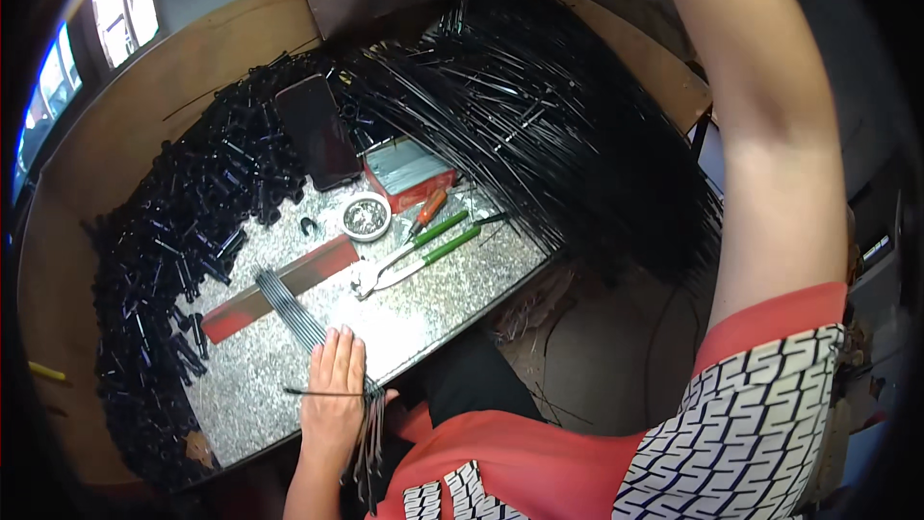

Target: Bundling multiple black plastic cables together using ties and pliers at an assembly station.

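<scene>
My left hand (334, 390) is at the near edge of the speckled work surface, its fingers straight and close together over a bundle of thin dark rods (289, 308). The bundle's far end rests across a red and grey bar (322, 272). Its near end comes out between palm and thumb and hangs past the edge, where the rods look bent. One single rod (306, 392) lies crosswise over the back of my left hand. My right arm is raised and passes out at the top, so my right hand is out of view.
Green-handled pliers (423, 255), an orange-handled tool (429, 212), a white bowl of small metal bits (367, 218) and a red box of thin pins (409, 173) lie beyond. Black tubular parts (164, 260), a phone (318, 130) and a large pile of black rods (568, 125) surround them.
</scene>
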{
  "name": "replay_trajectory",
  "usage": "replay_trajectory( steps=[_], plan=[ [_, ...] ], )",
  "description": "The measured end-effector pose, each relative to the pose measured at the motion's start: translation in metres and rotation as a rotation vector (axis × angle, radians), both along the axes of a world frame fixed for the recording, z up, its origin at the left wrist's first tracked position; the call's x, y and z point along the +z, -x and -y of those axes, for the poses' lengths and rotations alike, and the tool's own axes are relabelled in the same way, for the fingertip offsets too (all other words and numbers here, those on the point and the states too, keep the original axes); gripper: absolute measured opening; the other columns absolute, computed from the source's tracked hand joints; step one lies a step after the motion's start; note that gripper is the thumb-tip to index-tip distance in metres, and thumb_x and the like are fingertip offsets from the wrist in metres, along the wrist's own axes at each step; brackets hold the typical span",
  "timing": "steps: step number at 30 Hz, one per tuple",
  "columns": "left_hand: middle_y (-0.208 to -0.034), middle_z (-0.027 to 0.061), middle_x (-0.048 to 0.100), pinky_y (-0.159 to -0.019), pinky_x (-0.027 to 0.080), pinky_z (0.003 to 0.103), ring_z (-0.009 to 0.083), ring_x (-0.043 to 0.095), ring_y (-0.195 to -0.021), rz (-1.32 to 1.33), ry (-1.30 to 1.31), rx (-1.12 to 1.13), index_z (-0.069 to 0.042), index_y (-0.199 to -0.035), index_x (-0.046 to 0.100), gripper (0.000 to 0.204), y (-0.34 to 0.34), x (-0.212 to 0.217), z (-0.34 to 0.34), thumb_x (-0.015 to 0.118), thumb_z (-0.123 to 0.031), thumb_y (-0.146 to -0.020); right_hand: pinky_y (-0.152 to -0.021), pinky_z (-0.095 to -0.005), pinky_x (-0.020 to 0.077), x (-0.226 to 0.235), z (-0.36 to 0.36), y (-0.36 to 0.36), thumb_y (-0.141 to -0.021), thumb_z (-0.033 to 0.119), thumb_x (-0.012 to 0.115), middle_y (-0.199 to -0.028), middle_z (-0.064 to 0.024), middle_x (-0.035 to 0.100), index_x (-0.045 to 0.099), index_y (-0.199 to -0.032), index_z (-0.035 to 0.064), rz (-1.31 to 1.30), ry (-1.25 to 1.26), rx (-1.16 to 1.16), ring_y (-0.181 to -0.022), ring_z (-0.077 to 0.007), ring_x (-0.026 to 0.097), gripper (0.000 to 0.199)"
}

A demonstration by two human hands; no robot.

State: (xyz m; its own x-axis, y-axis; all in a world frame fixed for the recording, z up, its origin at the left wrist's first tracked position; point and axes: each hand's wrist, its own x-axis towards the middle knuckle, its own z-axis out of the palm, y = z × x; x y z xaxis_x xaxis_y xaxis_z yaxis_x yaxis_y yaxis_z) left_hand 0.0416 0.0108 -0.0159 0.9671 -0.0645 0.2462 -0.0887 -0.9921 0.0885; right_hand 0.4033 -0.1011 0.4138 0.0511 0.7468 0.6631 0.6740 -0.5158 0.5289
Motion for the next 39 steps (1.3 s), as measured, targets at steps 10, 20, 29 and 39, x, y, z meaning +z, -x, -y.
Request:
replay_trajectory(
  steps=[10, 20, 29, 39],
  plan=[
    [-0.137, 0.0238, 0.042, -0.109, 0.029, 0.049, 0.0379, 0.036, -0.132, -0.053, 0.024, 0.006, 0.007, -0.129, 0.043, 0.08, 0.005, 0.007, -0.002, 0.061, -0.053, -0.079, -0.088, -0.0428, 0.0474, -0.219, 0.12, -0.146, -0.085, -0.002, 0.042, -0.113, -0.0165, 0.06, 0.052, -0.131, 0.0227, -0.481, 0.13, -0.525, -0.105, -0.0357, 0.058, 0.053],
    [-0.136, 0.0211, 0.045, -0.108, 0.03, 0.047, 0.0349, 0.038, -0.131, -0.041, -0.013, 0.002, 0.005, -0.128, 0.047, 0.078, 0.004, 0.012, 0.0, 0.061, -0.054, -0.078, -0.087, -0.0427, 0.0473, -0.261, 0.128, -0.136, -0.088, 0.005, 0.048, -0.111, -0.016, 0.053, 0.056, -0.124, 0.0092, -0.531, 0.023, -0.594, -0.105, -0.0345, 0.056, 0.037],
    [-0.142, 0.0205, 0.036, -0.112, 0.023, 0.051, 0.0385, 0.028, -0.136, -0.032, 0.054, 0.011, 0.001, -0.133, 0.042, 0.084, 0.01, 0.003, 0.002, 0.075, -0.043, -0.069, -0.086, -0.0437, 0.0481, -0.261, 0.161, -0.109, -0.087, 0.01, 0.055, -0.108, -0.0181, 0.056, 0.062, -0.107, 0.0038, -0.522, -0.026, -0.586, -0.102, -0.0349, 0.057, 0.022],
    [-0.145, 0.0245, 0.03, -0.112, 0.023, 0.05, 0.0422, 0.023, -0.137, -0.061, 0.101, 0.05, 0.001, -0.134, 0.041, 0.096, 0.007, 0.013, 0.002, 0.074, -0.056, -0.065, -0.076, -0.0427, 0.0491, -0.259, 0.14, -0.035, -0.085, 0.013, 0.06, -0.092, -0.0148, 0.062, 0.067, -0.095, 0.0024, -0.517, -0.053, -0.217, -0.088, -0.0341, 0.061, 0.016]
  ],
)
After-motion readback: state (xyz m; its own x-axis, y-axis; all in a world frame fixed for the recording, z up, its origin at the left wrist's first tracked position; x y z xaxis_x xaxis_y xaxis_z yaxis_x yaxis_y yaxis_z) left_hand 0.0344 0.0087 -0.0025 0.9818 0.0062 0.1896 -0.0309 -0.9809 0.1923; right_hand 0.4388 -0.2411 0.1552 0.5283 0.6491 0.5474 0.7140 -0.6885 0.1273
